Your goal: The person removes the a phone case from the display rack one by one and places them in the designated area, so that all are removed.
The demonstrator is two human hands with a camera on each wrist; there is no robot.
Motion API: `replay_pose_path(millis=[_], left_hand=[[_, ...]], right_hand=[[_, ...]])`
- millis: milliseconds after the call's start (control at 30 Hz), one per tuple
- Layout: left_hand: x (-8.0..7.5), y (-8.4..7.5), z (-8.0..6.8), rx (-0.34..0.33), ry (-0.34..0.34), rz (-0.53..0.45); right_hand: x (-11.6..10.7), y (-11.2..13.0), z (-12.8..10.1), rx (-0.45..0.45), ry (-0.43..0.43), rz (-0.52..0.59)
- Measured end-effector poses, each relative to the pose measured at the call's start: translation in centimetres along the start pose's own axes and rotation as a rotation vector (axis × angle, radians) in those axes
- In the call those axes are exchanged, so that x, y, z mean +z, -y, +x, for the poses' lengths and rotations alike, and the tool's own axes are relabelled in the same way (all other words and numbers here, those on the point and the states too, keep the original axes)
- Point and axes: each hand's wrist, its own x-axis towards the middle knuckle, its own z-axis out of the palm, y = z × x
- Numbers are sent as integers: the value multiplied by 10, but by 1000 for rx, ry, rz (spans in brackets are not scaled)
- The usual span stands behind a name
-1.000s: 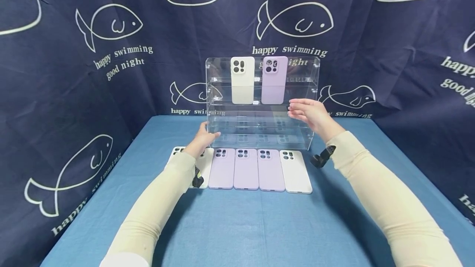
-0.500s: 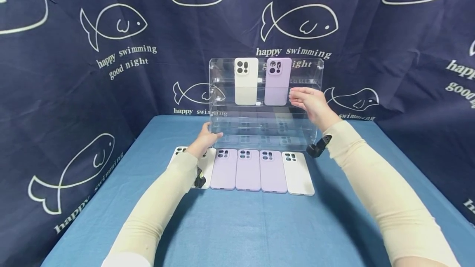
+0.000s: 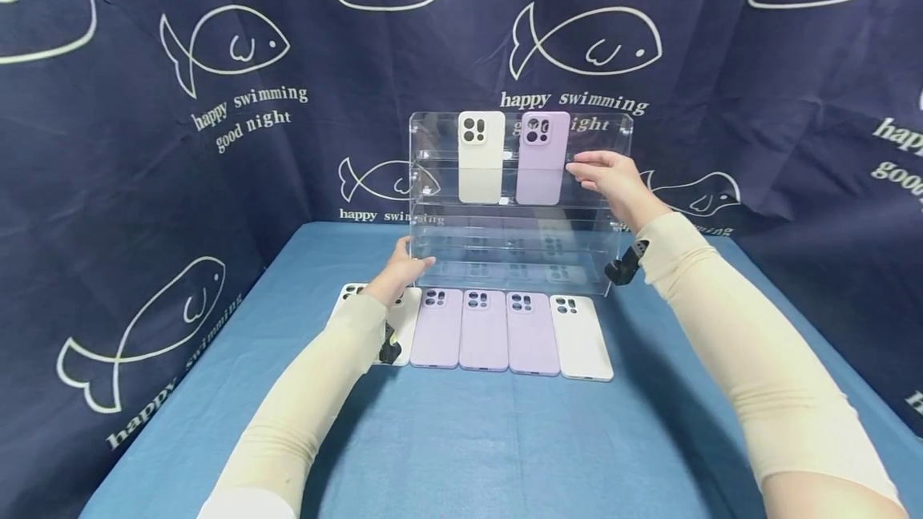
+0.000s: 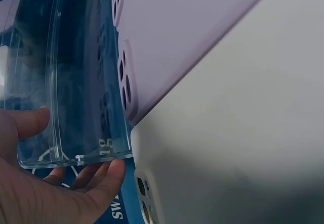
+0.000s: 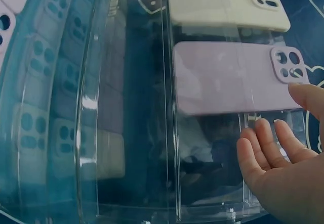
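Observation:
A clear acrylic display stand (image 3: 447,232) with tiers rises at the back of the table. Upright on its top tier lean a white phone case (image 3: 481,157) and a purple phone case (image 3: 542,157). My left hand (image 3: 401,271) grips the stand's left side, thumb in front and fingers around the side wall, as the left wrist view also shows. Beside the purple case's right edge is my right hand (image 3: 611,183), fingers loosely bent and holding nothing. In the right wrist view its thumb (image 5: 304,96) overlaps the case's edge near the camera cutout.
A row of phone cases lies flat before the stand: three purple ones, such as the middle purple case (image 3: 484,335), a white case (image 3: 582,343) at right, and white cases (image 3: 405,323) at left, partly under my left arm. A dark fish-print curtain (image 3: 389,46) hangs behind.
My right hand has risen along the purple case's right side, from its lower corner to about mid-height. My left hand keeps its grip on the stand. The head view has shifted slightly.

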Motion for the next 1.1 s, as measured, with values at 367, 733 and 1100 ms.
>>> replay_pose_path(millis=[367,733,1100], left_hand=[[-1,2,2,26,-5,-12],[-1,0,0,16,-3,-7],[0,0,0,-5,-9,1]], right_hand=[[14,9,12,-63,-137,16],[19,15,21,-43,-193,-4],[11,18,33,-40,-111,41]])
